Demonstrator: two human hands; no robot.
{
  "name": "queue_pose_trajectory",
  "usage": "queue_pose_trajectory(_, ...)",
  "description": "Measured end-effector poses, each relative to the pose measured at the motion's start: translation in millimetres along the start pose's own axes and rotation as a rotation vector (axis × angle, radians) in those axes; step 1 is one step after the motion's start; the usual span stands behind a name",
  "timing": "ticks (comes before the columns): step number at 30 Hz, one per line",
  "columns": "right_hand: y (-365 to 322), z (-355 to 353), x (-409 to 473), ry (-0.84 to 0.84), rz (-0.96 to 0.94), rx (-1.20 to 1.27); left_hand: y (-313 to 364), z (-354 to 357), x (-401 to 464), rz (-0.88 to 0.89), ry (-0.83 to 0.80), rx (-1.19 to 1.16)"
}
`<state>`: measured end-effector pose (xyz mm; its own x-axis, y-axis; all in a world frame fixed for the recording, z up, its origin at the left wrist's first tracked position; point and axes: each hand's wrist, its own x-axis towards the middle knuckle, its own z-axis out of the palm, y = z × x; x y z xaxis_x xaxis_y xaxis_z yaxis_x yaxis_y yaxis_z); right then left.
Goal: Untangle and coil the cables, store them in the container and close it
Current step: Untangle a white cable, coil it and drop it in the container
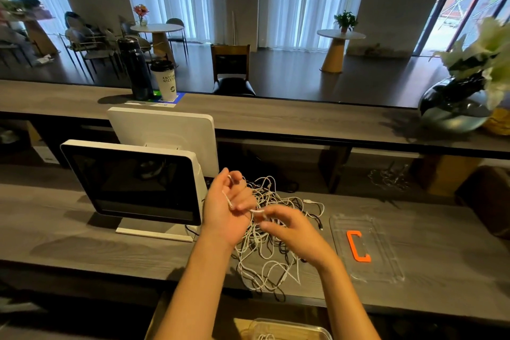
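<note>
Several thin white and black cables [271,240] lie knotted in one loose heap on the grey wood-grain desk [82,240], spreading from mid-desk to its near edge, and I am working one white strand free above it. My left hand [226,210] has that strand wound round its curled fingers; my right hand [289,226] pinches the same white cable just beside it, at what looks like its plug end. To do this well, I judge I should feed the strand slowly, lifting it clear of the black cables so no loop tightens, and keep the turns even on my left fingers. The clear plastic lid with an orange handle [367,248] lies flat toward the desk's right, and the clear plastic container [287,330] sits below the near edge.
</note>
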<state>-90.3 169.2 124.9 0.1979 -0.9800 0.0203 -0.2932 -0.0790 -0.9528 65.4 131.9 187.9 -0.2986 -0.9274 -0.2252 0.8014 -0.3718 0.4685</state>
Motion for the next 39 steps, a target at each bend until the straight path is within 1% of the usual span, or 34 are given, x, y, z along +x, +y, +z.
queue_pose_trajectory(2,5,3,-5,-0.041,0.019,0.05,7,-1,3,0.078,0.055,0.09)
queue_pose_trajectory(4,8,1,-11,-0.021,0.052,0.082,17,-7,8,0.232,0.157,0.236)
queue_pose_trajectory(5,7,-2,-13,-0.004,0.063,0.097,22,-12,11,0.268,0.193,0.261)
queue_pose_trajectory(7,3,-11,-17,0.041,0.053,0.118,30,-23,13,0.225,0.211,0.251)
queue_pose_trajectory(9,-6,-17,-18,0.074,0.014,0.109,28,-33,15,0.21,0.23,0.34)
queue_pose_trajectory(10,-12,-19,-19,0.078,-0.011,0.091,23,-38,16,0.246,0.264,0.467)
queue_pose_trajectory(12,-26,-18,-18,0.061,-0.073,0.045,11,-42,19,0.367,0.325,0.838)
queue_pose_trajectory(13,-33,-15,-17,0.058,-0.103,0.015,5,-41,21,0.415,0.32,1.025)
queue_pose_trajectory(14,-39,-13,-16,0.074,-0.132,-0.018,1,-38,21,0.432,0.282,1.193)
queue_pose_trajectory(15,-43,-10,-14,0.114,-0.162,-0.045,-4,-35,21,0.416,0.22,1.333)
queue_pose_trajectory(17,-46,-7,-9,0.23,-0.198,-0.06,-11,-26,15,0.329,0.083,1.504)
queue_pose_trajectory(18,-45,-6,-7,0.29,-0.191,-0.051,-15,-23,12,0.262,0.018,1.522)
queue_pose_trajectory(21,-34,-8,-5,0.447,-0.125,-0.046,-20,-19,1,-0.051,-0.172,1.418)
queue_pose_trajectory(23,-27,-11,-6,0.495,-0.088,-0.049,-19,-22,-2,-0.228,-0.301,1.327)
queue_pose_trajectory(25,-22,-14,-7,0.49,-0.066,-0.009,-17,-26,-3,-0.307,-0.448,1.241)
queue_pose_trajectory(27,-19,-17,-8,0.437,-0.055,0.037,-13,-29,-2,-0.311,-0.558,1.192)
queue_pose_trajectory(28,-18,-19,-9,0.415,-0.043,0.058,-10,-30,-1,-0.293,-0.571,1.155)
queue_pose_trajectory(29,-16,-21,-10,0.406,-0.028,0.083,-8,-31,1,-0.252,-0.533,1.122)
queue_pose_trajectory(30,-15,-24,-11,0.407,-0.011,0.109,-7,-33,4,-0.186,-0.45,1.109)
queue_pose_trajectory(32,-12,-28,-13,0.416,0.026,0.129,-6,-37,11,-0.018,-0.222,1.151)
queue_pose_trajectory(33,-9,-30,-14,0.403,0.044,0.129,-6,-39,13,0.036,-0.131,1.139)
queue_pose_trajectory(34,-8,-30,-14,0.377,0.061,0.132,-8,-38,15,0.051,-0.083,1.065)
queue_pose_trajectory(35,-6,-30,-14,0.348,0.071,0.134,-10,-37,16,0.047,-0.07,0.923)
queue_pose_trajectory(37,-3,-29,-15,0.319,0.093,0.139,-10,-32,18,0.038,-0.031,0.46)
queue_pose_trajectory(38,-2,-29,-15,0.319,0.101,0.149,-7,-31,19,0.053,0.02,0.233)
queue_pose_trajectory(39,0,-30,-16,0.318,0.103,0.158,-3,-31,21,0.082,0.079,0.077)
